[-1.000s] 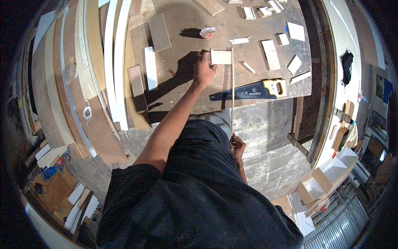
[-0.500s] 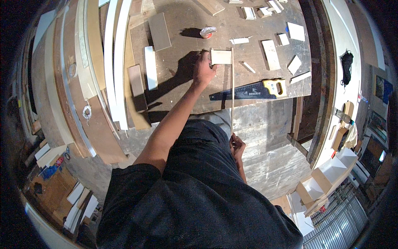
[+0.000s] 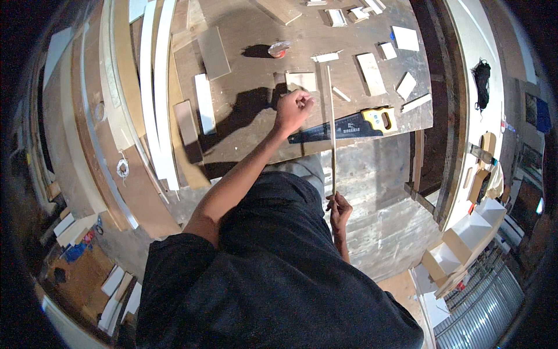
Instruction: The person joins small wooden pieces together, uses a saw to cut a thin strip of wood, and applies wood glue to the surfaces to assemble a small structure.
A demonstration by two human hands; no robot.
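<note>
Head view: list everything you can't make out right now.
All in the head view:
Thin strip: near end hidden in the right hand.
Left hand: palm hidden by the hand itself.
Saw: a sliver of blade hidden behind the strip.
Board: far end cut off by the top edge.
Reddish, whitish thing: too small to identify.

Worn brown wooden surface (image 3: 314, 38). Near its middle lies a small, pale, rectangular wooden piece (image 3: 302, 80). From there: at five o'clock, a dark-bladed handsaw with a yellow handle (image 3: 349, 126); at three, a pale oblong wooden block (image 3: 371, 74); at two, a white square panel (image 3: 406, 38); at ten, a brown rectangular board (image 3: 214, 53); at eleven, a small red-and-whitish container (image 3: 279, 50).
</note>
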